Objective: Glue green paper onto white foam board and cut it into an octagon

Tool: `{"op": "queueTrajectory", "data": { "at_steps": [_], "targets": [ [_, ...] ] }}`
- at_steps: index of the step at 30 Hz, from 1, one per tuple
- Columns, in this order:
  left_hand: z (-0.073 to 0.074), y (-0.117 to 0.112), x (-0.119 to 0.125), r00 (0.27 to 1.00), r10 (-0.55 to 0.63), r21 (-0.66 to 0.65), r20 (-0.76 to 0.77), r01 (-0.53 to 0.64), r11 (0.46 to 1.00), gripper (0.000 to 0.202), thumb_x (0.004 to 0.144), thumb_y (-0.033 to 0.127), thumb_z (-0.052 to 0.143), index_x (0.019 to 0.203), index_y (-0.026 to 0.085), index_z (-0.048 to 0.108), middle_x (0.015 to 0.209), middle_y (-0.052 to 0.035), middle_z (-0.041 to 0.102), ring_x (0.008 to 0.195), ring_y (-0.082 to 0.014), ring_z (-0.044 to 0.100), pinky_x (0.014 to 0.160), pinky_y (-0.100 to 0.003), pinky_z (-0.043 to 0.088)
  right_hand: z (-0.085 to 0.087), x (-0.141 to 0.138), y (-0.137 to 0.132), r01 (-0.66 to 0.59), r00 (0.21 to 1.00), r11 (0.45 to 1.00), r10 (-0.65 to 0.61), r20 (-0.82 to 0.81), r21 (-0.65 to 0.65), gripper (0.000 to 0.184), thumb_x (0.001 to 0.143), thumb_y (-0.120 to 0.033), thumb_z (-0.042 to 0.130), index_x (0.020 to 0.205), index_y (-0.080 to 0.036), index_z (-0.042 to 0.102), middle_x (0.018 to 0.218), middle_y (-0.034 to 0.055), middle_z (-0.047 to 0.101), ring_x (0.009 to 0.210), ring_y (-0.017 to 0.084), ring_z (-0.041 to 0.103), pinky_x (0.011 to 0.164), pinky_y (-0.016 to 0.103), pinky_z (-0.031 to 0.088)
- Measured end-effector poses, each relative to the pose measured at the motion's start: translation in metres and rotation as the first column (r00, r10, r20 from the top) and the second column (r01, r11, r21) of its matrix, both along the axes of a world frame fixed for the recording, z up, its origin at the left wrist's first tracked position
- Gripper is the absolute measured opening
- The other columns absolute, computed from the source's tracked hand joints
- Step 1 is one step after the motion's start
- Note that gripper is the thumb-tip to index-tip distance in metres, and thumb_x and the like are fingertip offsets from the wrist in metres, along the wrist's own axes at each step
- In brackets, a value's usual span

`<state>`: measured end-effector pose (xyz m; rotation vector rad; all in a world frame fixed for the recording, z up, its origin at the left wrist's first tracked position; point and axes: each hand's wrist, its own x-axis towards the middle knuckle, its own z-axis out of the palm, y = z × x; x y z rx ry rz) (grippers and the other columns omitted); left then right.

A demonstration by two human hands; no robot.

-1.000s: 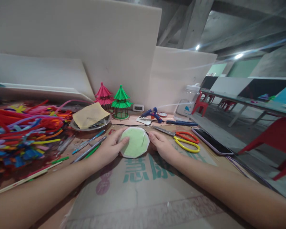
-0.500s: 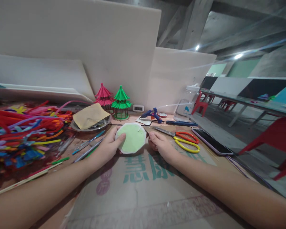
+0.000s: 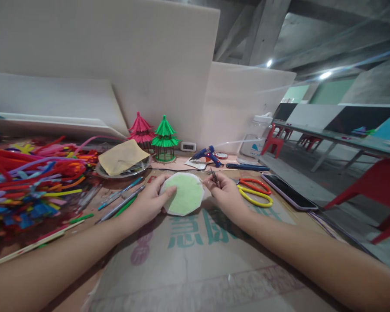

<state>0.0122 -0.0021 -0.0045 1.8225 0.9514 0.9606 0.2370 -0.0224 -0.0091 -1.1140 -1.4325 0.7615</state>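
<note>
Green octagon, near cardboard far edge: left grip closes on its rim; right grip apparently pinches dark pointed tool.

Partly covered green Chinese characters are running across the cardboard sheet; the water bottle is bearing illegible lettering.

Green disc: lower than half a second ago, nearer my right hand.
Dark points: now jutting above that grip.
Scissors: blades now hidden behind it.
</note>
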Motion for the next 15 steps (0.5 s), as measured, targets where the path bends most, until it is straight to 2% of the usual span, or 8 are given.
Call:
{"op": "queueTrajectory", "data": {
  "at_steps": [3, 5, 6, 8, 9, 10, 12, 15],
  "targets": [
    [0.001, 0.002, 0.001, 0.998, 0.053, -0.047, 0.044, -0.051, 0.998, 0.05, 0.089, 0.057, 0.059, 0.119, 0.017, 0.054, 0.086, -0.0016, 0.057, 0.061, -0.0126, 0.053, 0.041, -0.02, 0.045, 0.014, 0.013, 0.002, -0.105, 0.994, 0.994, 0.104, -0.034, -0.01, 0.032, 0.085, -0.051, 0.065, 0.081, -0.02, 0.058, 0.062, -0.006, 0.041, 0.054, 0.01, 0.032, 0.051, 0.024, 0.026],
    [0.002, 0.002, 0.002, 0.992, 0.098, -0.071, 0.079, -0.092, 0.993, 0.05, 0.088, 0.055, 0.06, 0.118, 0.016, 0.054, 0.088, -0.0023, 0.057, 0.062, -0.0131, 0.054, 0.042, -0.02, 0.047, 0.036, 0.028, -0.002, -0.407, 0.913, 0.907, 0.407, -0.023, -0.108, 0.037, 0.084, -0.056, 0.067, 0.081, -0.02, 0.06, 0.059, -0.007, 0.042, 0.05, 0.009, 0.03, 0.048, 0.023, 0.024],
    [0.002, 0.002, 0.002, 0.989, 0.112, -0.082, 0.091, -0.105, 0.991, 0.049, 0.087, 0.054, 0.06, 0.117, 0.016, 0.054, 0.088, -0.0024, 0.057, 0.062, -0.0133, 0.054, 0.043, -0.021, 0.047, 0.049, 0.037, -0.005, -0.613, 0.774, 0.757, 0.633, 0.024, -0.226, 0.04, 0.084, -0.058, 0.069, 0.081, -0.018, 0.063, 0.06, -0.005, 0.049, 0.05, 0.008, 0.033, 0.049, 0.023, 0.026],
    [0.003, 0.002, 0.003, 0.987, 0.124, -0.101, 0.103, -0.114, 0.988, 0.047, 0.087, 0.052, 0.06, 0.117, 0.016, 0.054, 0.088, -0.0023, 0.057, 0.062, -0.0134, 0.054, 0.043, -0.021, 0.048, 0.074, 0.053, -0.012, -0.8, 0.349, 0.315, 0.937, 0.03, -0.51, 0.044, 0.083, -0.058, 0.071, 0.086, -0.014, 0.069, 0.079, 0.0059, 0.068, 0.058, 0.011, 0.048, 0.055, 0.025, 0.035],
    [0.004, 0.001, 0.003, 0.987, 0.126, -0.106, 0.102, -0.116, 0.988, 0.046, 0.087, 0.051, 0.06, 0.117, 0.016, 0.054, 0.087, -0.0022, 0.057, 0.062, -0.0133, 0.054, 0.043, -0.021, 0.048, 0.083, 0.059, -0.015, -0.804, 0.217, 0.177, 0.976, -0.002, -0.568, 0.047, 0.083, -0.059, 0.071, 0.092, -0.013, 0.071, 0.087, 0.0093, 0.071, 0.062, 0.012, 0.052, 0.057, 0.026, 0.038],
    [0.004, 0.0, 0.004, 0.987, 0.129, -0.107, 0.099, -0.118, 0.987, 0.046, 0.087, 0.051, 0.06, 0.116, 0.016, 0.055, 0.087, -0.0022, 0.058, 0.062, -0.0132, 0.054, 0.043, -0.021, 0.048, 0.088, 0.063, -0.017, -0.796, 0.18, 0.147, 0.984, 0.002, -0.588, 0.049, 0.083, -0.06, 0.07, 0.095, -0.013, 0.072, 0.09, 0.0101, 0.071, 0.066, 0.013, 0.053, 0.06, 0.027, 0.039],
    [0.006, -0.001, 0.004, 0.987, 0.134, -0.1, 0.087, -0.125, 0.987, 0.045, 0.086, 0.05, 0.06, 0.115, 0.015, 0.055, 0.088, -0.0026, 0.058, 0.063, -0.0129, 0.054, 0.044, -0.02, 0.047, 0.085, 0.064, -0.015, -0.79, 0.319, 0.297, 0.946, 0.054, -0.536, 0.055, 0.083, -0.066, 0.066, 0.098, -0.013, 0.072, 0.08, 0.0056, 0.066, 0.064, 0.011, 0.048, 0.059, 0.026, 0.036],
    [0.008, -0.003, 0.003, 0.989, 0.128, -0.089, 0.073, -0.121, 0.989, 0.047, 0.086, 0.052, 0.06, 0.115, 0.015, 0.054, 0.09, -0.0028, 0.058, 0.062, -0.0124, 0.054, 0.045, -0.02, 0.047, 0.057, 0.051, -0.002, -0.66, 0.706, 0.672, 0.708, 0.027, -0.336, 0.066, 0.085, -0.076, 0.054, 0.094, -0.013, 0.07, 0.062, -0.0048, 0.04, 0.054, 0.008, 0.029, 0.05, 0.024, 0.023]
  ]
}}
